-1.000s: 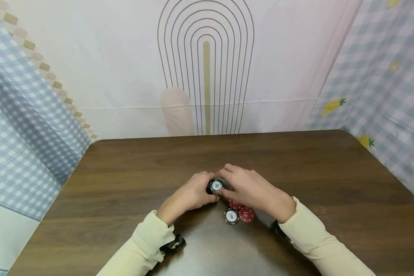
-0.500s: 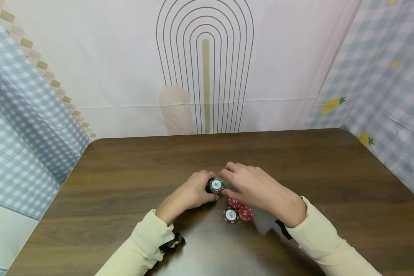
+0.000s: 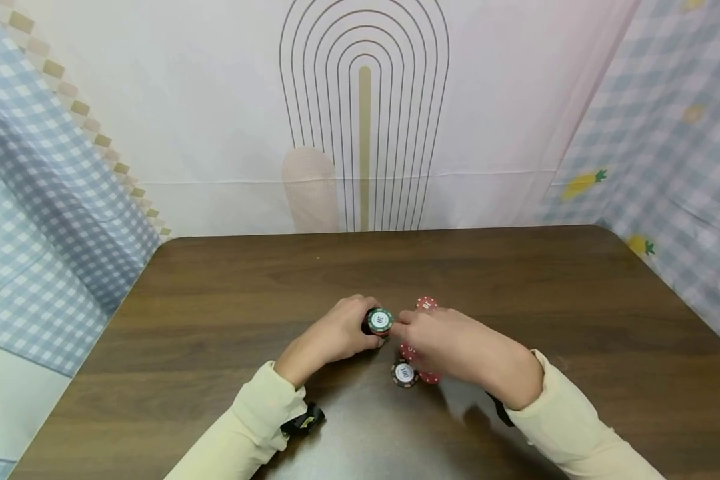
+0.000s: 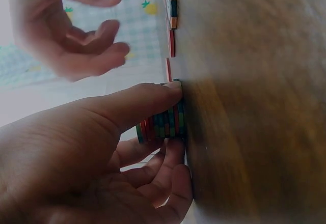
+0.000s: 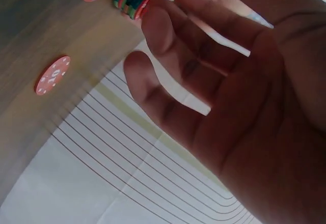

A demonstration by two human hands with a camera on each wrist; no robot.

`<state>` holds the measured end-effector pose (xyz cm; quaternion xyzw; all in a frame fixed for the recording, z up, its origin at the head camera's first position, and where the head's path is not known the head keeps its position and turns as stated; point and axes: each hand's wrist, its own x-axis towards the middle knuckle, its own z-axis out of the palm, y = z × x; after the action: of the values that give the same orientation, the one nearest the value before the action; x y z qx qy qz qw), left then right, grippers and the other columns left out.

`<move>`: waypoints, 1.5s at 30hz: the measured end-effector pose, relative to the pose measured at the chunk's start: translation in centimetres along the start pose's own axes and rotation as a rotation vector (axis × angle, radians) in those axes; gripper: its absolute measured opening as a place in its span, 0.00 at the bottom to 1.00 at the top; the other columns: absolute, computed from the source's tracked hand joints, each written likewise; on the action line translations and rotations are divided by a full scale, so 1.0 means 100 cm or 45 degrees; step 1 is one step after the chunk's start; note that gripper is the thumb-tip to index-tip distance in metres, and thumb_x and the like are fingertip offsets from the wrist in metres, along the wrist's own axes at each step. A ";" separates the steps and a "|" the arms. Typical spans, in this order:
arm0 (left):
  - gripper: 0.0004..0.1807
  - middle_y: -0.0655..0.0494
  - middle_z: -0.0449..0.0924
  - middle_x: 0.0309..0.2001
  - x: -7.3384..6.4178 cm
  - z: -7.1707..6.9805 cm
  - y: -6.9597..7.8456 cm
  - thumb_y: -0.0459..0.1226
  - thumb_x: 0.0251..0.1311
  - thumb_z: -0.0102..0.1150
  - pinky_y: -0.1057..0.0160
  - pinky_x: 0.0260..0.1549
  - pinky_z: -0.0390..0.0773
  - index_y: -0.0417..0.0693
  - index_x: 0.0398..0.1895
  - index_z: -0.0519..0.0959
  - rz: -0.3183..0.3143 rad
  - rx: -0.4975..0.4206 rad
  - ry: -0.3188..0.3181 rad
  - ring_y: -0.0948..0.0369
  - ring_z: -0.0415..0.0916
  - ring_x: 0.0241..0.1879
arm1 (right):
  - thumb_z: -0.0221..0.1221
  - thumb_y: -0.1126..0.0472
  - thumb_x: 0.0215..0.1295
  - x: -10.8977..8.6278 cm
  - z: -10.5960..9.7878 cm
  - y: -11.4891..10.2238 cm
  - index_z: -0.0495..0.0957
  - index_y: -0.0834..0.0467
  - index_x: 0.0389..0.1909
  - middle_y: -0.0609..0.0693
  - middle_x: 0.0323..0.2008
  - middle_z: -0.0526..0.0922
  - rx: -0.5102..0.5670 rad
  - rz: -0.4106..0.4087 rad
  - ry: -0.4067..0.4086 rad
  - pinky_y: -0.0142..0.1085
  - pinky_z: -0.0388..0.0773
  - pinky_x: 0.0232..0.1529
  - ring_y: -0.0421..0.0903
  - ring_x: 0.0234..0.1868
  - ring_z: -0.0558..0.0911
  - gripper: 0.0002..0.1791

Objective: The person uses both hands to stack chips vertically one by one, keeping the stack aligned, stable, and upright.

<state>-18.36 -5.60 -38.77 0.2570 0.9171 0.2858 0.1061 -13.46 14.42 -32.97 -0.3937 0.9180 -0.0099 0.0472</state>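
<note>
My left hand (image 3: 339, 330) grips a short stack of poker chips (image 3: 380, 321) with thumb and fingers around its sides. A green chip marked 20 tops this stack. In the left wrist view the stack (image 4: 162, 122) shows green, red and dark edges and stands on the table. My right hand (image 3: 456, 343) is just right of it, fingers loosely bent with nothing between them. Beneath and beside that hand lie a black chip marked 100 (image 3: 405, 374) and red chips (image 3: 408, 351), partly covered. Beyond its knuckles lies another red chip (image 3: 427, 303), marked 10 in the right wrist view.
The brown wooden table (image 3: 246, 273) runs back to a white cloth (image 3: 216, 133) printed with arches. Checked blue cloths (image 3: 666, 167) hang at both sides. Black bands (image 3: 306, 420) sit at both wrists below the cream sleeves.
My right hand has drawn back from the stack, down and to the right. A red chip beyond it has come into view. The left hand keeps its hold on the stack.
</note>
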 end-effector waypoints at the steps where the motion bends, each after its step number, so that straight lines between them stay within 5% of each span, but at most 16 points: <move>1: 0.21 0.46 0.83 0.48 0.000 0.000 0.000 0.34 0.57 0.77 0.52 0.54 0.80 0.39 0.53 0.82 0.005 0.000 0.001 0.52 0.80 0.51 | 0.74 0.64 0.58 0.001 0.002 0.000 0.78 0.53 0.36 0.45 0.35 0.77 0.012 -0.015 -0.028 0.40 0.78 0.30 0.44 0.32 0.75 0.13; 10: 0.20 0.45 0.83 0.49 0.000 0.000 0.001 0.32 0.57 0.76 0.52 0.54 0.80 0.39 0.53 0.83 0.012 -0.006 -0.006 0.52 0.80 0.51 | 0.80 0.65 0.50 0.004 0.017 -0.003 0.77 0.49 0.36 0.45 0.42 0.78 -0.031 -0.154 -0.104 0.38 0.78 0.34 0.44 0.37 0.79 0.21; 40: 0.20 0.45 0.82 0.49 0.000 -0.002 -0.001 0.32 0.58 0.75 0.51 0.55 0.80 0.39 0.53 0.83 0.003 0.002 -0.002 0.51 0.80 0.52 | 0.74 0.64 0.49 0.008 0.021 -0.008 0.74 0.54 0.41 0.44 0.40 0.76 0.022 -0.038 -0.181 0.38 0.78 0.37 0.42 0.39 0.76 0.21; 45: 0.19 0.47 0.82 0.47 0.000 -0.001 0.000 0.34 0.59 0.76 0.53 0.52 0.80 0.40 0.52 0.83 0.018 0.018 -0.003 0.53 0.80 0.49 | 0.71 0.67 0.49 0.005 0.020 -0.004 0.72 0.53 0.37 0.43 0.37 0.73 0.048 -0.137 -0.054 0.35 0.75 0.34 0.41 0.32 0.73 0.19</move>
<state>-18.42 -5.65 -38.70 0.2644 0.9171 0.2799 0.1034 -13.35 13.80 -34.95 -0.4416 0.8940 -0.0212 0.0734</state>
